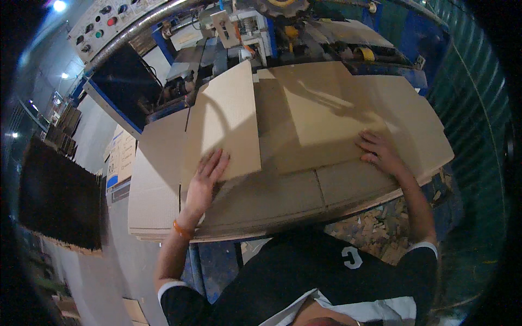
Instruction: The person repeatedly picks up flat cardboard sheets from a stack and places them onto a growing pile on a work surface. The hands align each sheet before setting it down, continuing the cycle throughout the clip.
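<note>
A folded cardboard blank lies on top of a stack of flat cardboard sheets in front of me. Its left panel is raised at a tilt, and its right panel lies flatter. My left hand rests with fingers stretched out on the lower part of the left panel. At the right panel's lower right corner is my right hand, its fingers spread and touching the board. An orange band circles my left wrist.
Beyond the stack stands a machine with rollers and a metal head. A control panel with buttons is at the upper left. Cardboard scraps lie below the stack's right front edge. A dark stack stands on the left floor; green corrugated sheeting rises at right.
</note>
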The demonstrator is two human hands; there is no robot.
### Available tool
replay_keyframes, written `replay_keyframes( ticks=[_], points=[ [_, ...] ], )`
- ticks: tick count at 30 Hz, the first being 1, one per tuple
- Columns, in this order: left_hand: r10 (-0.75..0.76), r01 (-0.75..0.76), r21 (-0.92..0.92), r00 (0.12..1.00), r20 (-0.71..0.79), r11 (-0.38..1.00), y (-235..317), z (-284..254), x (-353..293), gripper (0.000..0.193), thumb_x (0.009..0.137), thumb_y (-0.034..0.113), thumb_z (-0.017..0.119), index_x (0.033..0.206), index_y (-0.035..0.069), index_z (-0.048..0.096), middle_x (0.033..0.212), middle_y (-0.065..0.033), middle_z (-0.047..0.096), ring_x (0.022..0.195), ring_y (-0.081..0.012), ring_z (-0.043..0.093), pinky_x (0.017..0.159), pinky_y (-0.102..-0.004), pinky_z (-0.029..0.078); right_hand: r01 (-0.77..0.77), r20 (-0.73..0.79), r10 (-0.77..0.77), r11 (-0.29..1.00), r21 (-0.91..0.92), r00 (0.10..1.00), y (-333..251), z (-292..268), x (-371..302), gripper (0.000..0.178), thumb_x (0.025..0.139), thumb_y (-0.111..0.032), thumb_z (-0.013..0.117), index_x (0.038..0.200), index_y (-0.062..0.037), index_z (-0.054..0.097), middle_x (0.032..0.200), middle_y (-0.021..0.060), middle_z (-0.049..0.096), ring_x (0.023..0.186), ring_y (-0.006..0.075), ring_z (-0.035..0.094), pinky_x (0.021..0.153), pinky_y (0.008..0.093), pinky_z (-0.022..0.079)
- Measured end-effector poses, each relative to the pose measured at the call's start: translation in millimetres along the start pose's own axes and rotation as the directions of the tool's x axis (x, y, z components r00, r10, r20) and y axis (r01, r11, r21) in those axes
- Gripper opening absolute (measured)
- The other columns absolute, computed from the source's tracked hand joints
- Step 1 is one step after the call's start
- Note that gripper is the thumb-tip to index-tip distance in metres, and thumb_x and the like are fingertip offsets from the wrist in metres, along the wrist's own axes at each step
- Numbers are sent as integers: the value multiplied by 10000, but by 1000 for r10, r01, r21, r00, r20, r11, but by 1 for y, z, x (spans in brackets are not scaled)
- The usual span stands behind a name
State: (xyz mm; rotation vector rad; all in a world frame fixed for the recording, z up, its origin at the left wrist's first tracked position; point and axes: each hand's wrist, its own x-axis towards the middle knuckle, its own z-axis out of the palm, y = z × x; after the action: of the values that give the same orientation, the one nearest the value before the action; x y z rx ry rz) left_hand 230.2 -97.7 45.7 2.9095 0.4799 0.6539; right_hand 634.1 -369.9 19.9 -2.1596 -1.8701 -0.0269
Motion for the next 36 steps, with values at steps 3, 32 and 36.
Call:
replay_keyframes(
  ticks=[3,32,36],
  points=[
    [22,-21,28,999,-38,999,-28,17,34,604,748,31,534,1330,118,397,1342,-156,401,1233,-348,379,1018,-427,326,-12,-36,11,1000,-29,999,23,6,36,435,830,-360,548,1209,-147,551,1336,85,438,1259,296,350,1036,416,276],
    [-809,912,-336,-6,-587,237,-10,22,-85,829,777,308,623,1353,-89,178,1389,-321,209,1308,-464,144,1051,-546,131,-365,113,371,928,-67,922,-23,44,149,720,870,-477,441,1409,-63,203,1449,216,177,1329,397,171,1058,487,193],
    [-812,906,-339,10,-583,254,-7,25,-115,847,765,305,626,1352,-97,167,1380,-345,193,1313,-469,121,1062,-537,86,-301,130,312,949,-96,941,-33,37,150,710,854,-426,495,1400,-59,228,1449,202,193,1323,408,189,1054,450,236]
  ],
)
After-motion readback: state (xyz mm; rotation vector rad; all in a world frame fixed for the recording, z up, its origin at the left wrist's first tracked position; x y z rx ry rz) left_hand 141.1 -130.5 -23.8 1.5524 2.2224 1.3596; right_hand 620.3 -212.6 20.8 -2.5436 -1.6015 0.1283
